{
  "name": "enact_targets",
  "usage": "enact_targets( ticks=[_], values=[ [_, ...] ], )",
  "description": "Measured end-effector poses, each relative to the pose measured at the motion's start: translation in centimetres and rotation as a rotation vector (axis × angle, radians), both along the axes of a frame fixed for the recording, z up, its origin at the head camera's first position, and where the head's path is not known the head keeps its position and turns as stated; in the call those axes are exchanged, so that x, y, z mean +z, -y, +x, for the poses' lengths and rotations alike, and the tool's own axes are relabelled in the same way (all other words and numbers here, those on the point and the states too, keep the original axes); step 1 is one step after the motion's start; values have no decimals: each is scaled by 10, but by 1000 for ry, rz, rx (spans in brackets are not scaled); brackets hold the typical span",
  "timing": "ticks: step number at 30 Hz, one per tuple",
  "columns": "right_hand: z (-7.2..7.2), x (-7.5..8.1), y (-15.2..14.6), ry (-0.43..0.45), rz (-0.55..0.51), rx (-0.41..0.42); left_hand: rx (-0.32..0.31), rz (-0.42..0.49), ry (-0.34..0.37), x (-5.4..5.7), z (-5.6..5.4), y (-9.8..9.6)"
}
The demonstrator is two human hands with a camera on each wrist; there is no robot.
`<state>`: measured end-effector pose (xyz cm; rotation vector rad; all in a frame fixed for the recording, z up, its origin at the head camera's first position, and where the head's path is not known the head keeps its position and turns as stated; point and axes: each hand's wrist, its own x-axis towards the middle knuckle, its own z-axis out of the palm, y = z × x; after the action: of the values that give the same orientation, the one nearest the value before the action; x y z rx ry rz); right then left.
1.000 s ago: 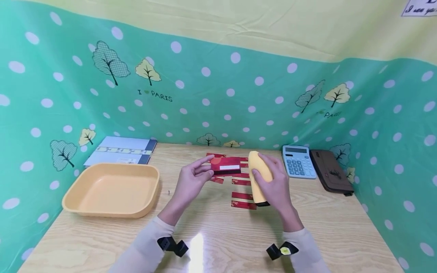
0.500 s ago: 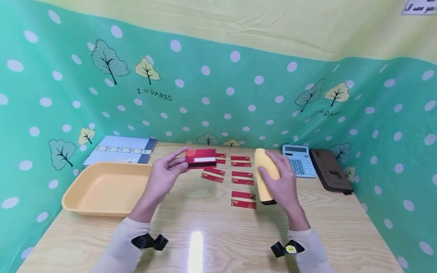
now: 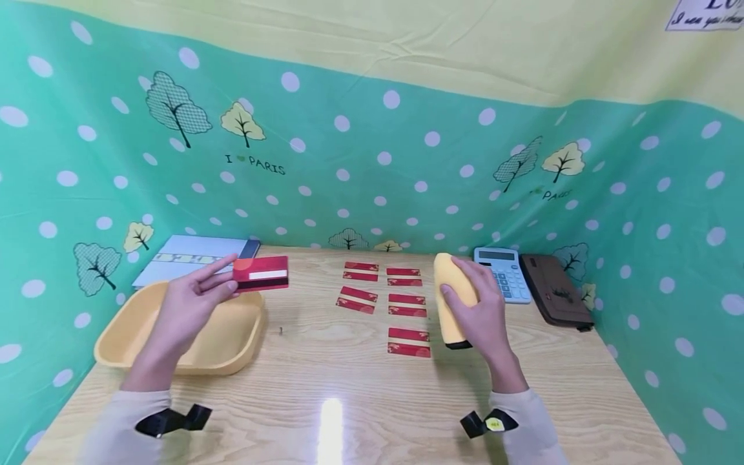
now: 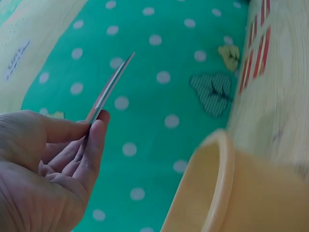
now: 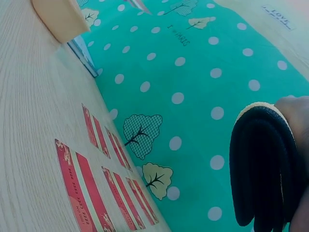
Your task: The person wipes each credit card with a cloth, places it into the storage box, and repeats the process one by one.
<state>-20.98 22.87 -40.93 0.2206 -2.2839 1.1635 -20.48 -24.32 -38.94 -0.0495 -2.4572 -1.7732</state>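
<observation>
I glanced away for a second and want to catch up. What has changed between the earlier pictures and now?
The left hand, pinching a red card, has moved left, away from the laid-out cards and toward the tray. The right hand, gripping a yellow item, has shifted slightly right. Nothing was let go or newly grasped. The laid-out cards, tray, calculator and brown case stayed put.

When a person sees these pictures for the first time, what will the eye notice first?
Probably the green dotted cloth comes first, since it fills the background behind the table. Next may come the red card, pinched by the left grip near the peach tray, and the five red striped cards, laid in two columns on the table. The yellow object in the right grip, to the cards' right, stands out too.
</observation>
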Motion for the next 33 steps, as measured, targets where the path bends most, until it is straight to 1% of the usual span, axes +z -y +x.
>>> enact_targets(
  ticks=[4, 8, 12, 15, 18, 21, 24, 27, 30, 33],
  values=[
    [1, 1, 0, -2, 4, 0, 17, -70, 39, -8, 4, 28],
    [1, 2, -1, -3, -2, 7, 12, -142, 55, -16, 8, 46],
    [1, 2, -2, 4, -9, 6, -25, -186, 59, -24, 9, 59],
    [0, 2, -4, 4, -13, -3, -69, -167, 60, -28, 8, 69],
    [0, 3, -6, -4, -11, -12, -99, -158, 71, -30, 7, 79],
    [0, 4, -7, -10, -10, -20, -106, -184, 117, -34, 5, 86],
    [0, 5, -8, -4, -12, -25, -100, -247, 191, -38, 2, 92],
    [1, 5, -9, 5, -18, -31, -94, -289, 259, -41, -3, 98],
    [2, 5, -10, 5, -25, -32, -96, -310, 280, -44, -7, 101],
    [3, 4, -11, 3, -23, -30, -112, -324, 289, -47, -8, 102]
  ],
)
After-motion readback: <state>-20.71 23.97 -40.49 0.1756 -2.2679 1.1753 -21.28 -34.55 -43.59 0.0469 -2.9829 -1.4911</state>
